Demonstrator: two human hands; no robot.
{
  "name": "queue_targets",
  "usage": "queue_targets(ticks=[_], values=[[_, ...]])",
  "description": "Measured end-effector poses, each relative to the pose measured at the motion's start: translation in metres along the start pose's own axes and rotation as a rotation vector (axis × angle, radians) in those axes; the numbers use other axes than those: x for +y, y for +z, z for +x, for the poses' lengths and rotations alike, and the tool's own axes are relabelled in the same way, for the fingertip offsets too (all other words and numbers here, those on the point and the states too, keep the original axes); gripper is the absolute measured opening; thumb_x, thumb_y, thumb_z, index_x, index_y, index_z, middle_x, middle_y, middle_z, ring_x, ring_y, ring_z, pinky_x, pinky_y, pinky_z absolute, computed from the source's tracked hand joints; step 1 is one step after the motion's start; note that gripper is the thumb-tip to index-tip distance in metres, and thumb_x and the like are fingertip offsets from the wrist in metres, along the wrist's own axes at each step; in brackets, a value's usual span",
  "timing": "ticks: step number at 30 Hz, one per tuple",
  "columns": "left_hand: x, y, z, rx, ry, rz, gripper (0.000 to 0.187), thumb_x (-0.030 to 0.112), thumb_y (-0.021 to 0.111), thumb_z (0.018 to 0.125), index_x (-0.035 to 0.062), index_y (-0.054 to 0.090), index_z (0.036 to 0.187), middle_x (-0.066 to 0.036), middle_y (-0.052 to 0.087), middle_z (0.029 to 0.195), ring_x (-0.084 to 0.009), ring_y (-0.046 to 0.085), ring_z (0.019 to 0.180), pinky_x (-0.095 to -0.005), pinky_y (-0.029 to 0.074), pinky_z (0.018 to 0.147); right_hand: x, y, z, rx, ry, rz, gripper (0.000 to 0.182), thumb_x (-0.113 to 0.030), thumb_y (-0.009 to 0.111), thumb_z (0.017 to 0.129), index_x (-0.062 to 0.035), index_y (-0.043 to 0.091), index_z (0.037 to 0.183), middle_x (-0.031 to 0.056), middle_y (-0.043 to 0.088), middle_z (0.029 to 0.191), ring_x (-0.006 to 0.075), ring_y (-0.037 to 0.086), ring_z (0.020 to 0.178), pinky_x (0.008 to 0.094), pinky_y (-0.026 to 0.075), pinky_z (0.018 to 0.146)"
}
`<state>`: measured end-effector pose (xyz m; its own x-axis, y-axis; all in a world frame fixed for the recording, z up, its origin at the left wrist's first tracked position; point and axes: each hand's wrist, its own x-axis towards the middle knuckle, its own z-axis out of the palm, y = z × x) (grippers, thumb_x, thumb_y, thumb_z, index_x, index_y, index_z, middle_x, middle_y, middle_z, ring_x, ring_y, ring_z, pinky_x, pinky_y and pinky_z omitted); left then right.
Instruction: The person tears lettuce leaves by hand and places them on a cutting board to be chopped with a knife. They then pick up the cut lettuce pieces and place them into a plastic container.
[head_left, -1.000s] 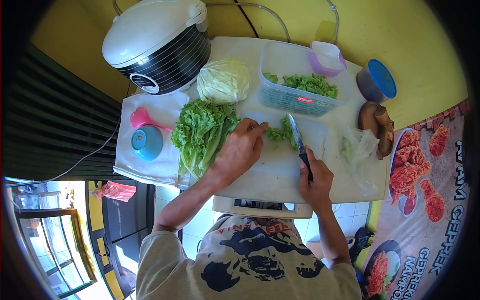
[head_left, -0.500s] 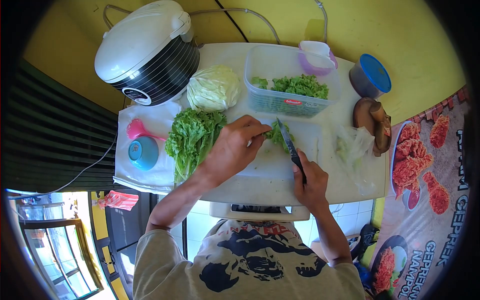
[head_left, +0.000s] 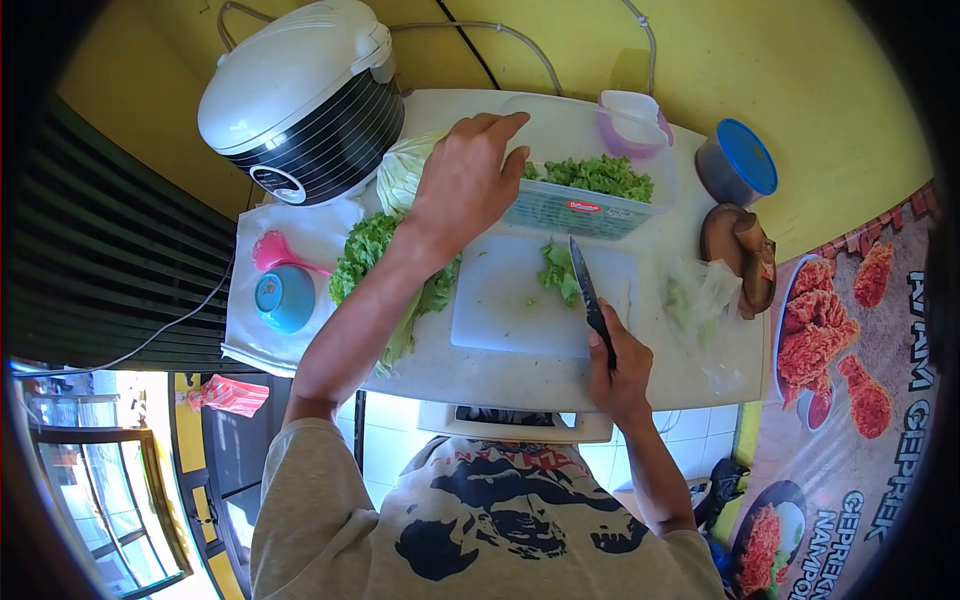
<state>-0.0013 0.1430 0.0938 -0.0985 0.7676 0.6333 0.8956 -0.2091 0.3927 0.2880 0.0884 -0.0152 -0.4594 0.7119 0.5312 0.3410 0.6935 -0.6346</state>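
Note:
My right hand [head_left: 622, 368] is wrapped round the black handle of a knife [head_left: 584, 282]. The blade points away from me and lies along the right side of a small piece of lettuce [head_left: 558, 270] on the white cutting board [head_left: 510, 325]. Raised over the left end of a clear plastic container [head_left: 600, 216] is my left hand [head_left: 468, 180]. Its thumb and forefinger are apart, and I see nothing between them. Cut lettuce [head_left: 600, 177] lies inside the container. Below my left forearm is a bunch of leaf lettuce [head_left: 362, 255], partly covered. A cabbage [head_left: 402, 175] shows behind that hand.
A rice cooker [head_left: 300, 110] stands at the back left. Near it are a blue bowl [head_left: 285, 298] and a pink ladle [head_left: 280, 252]. On the right are a plastic bag [head_left: 705, 310], a blue-lidded tub [head_left: 740, 160] and a brown wooden mortar [head_left: 728, 235]. A purple-rimmed container [head_left: 632, 125] sits behind.
My left hand has left the lettuce on the board and moved up to the container, its fingers now apart. The knife has shifted slightly; my right hand keeps its grip.

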Motion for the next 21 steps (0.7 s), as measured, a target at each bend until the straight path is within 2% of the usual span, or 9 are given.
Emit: queue_targets(ticks=[1, 4, 7, 10, 13, 16, 21], values=[[0.003, 0.000, -0.005, 0.060, 0.002, -0.017, 0.031, 0.009, 0.073, 0.096, 0.0030, 0.072, 0.126, -0.013, 0.074, 0.106, -0.0302, 0.071, 0.079, -0.0396, 0.058, 0.071, -0.001, -0.002, 0.000, -0.008, 0.026, 0.013, 0.041, -0.004, 0.064, 0.100, 0.0063, 0.062, 0.140, 0.0160, 0.068, 0.079, 0.0248, 0.063, 0.058, 0.0352, 0.050, 0.056], [0.024, -0.005, -0.040, -0.010, 0.013, -0.228, 0.030, 0.011, 0.074, 0.096, 0.0040, 0.073, 0.125, -0.015, 0.073, 0.108, -0.0317, 0.072, 0.082, -0.0397, 0.059, 0.072, 0.000, -0.002, -0.001, 0.004, 0.067, 0.035, 0.040, -0.005, 0.063, 0.102, 0.0076, 0.062, 0.140, 0.0182, 0.070, 0.082, 0.0252, 0.065, 0.059, 0.0348, 0.051, 0.056], [0.027, 0.017, -0.086, -0.251, 0.070, -0.305, 0.028, 0.011, 0.076, 0.095, 0.0050, 0.074, 0.122, -0.014, 0.071, 0.107, -0.0320, 0.072, 0.089, -0.0413, 0.060, 0.075, 0.001, -0.001, -0.001, 0.014, 0.095, 0.059, 0.039, -0.005, 0.061, 0.103, 0.0086, 0.061, 0.140, 0.0185, 0.071, 0.083, 0.0233, 0.064, 0.058, 0.0338, 0.051, 0.056], [0.025, 0.034, -0.111, -0.338, 0.031, -0.174, 0.024, 0.012, 0.078, 0.092, 0.0060, 0.076, 0.116, -0.013, 0.070, 0.110, -0.0327, 0.072, 0.097, -0.0432, 0.060, 0.082, 0.003, 0.000, -0.002, 0.009, 0.097, 0.067, 0.039, -0.006, 0.061, 0.104, 0.0085, 0.061, 0.140, 0.0167, 0.069, 0.081, 0.0202, 0.062, 0.056, 0.0324, 0.050, 0.056], [0.016, 0.042, -0.120, -0.368, 0.074, -0.177, 0.020, 0.011, 0.079, 0.090, 0.0050, 0.075, 0.108, -0.014, 0.068, 0.114, -0.0337, 0.070, 0.103, -0.0444, 0.059, 0.087, 0.003, -0.001, -0.004, 0.011, 0.107, 0.074, 0.040, -0.007, 0.061, 0.104, 0.0081, 0.061, 0.140, 0.0141, 0.067, 0.078, 0.0173, 0.058, 0.055, 0.0311, 0.048, 0.055], [0.021, 0.030, -0.119, -0.366, -0.074, -0.283, 0.016, 0.011, 0.078, 0.087, 0.0041, 0.074, 0.102, -0.015, 0.067, 0.118, -0.0353, 0.069, 0.105, -0.0453, 0.058, 0.090, 0.007, 0.001, -0.007, 0.022, 0.117, 0.106, 0.040, -0.008, 0.061, 0.104, 0.0078, 0.061, 0.141, 0.0124, 0.065, 0.075, 0.0160, 0.056, 0.054, 0.0301, 0.047, 0.054], [0.016, 0.025, -0.104, -0.346, -0.071, -0.231, 0.018, 0.010, 0.078, 0.086, 0.0038, 0.072, 0.102, -0.017, 0.066, 0.116, -0.0383, 0.067, 0.109, -0.0482, 0.057, 0.092, 0.008, 0.001, -0.006, 0.009, 0.121, 0.110, 0.040, -0.009, 0.061, 0.104, 0.0079, 0.061, 0.141, 0.0115, 0.063, 0.073, 0.0153, 0.056, 0.055, 0.0295, 0.047, 0.055]])
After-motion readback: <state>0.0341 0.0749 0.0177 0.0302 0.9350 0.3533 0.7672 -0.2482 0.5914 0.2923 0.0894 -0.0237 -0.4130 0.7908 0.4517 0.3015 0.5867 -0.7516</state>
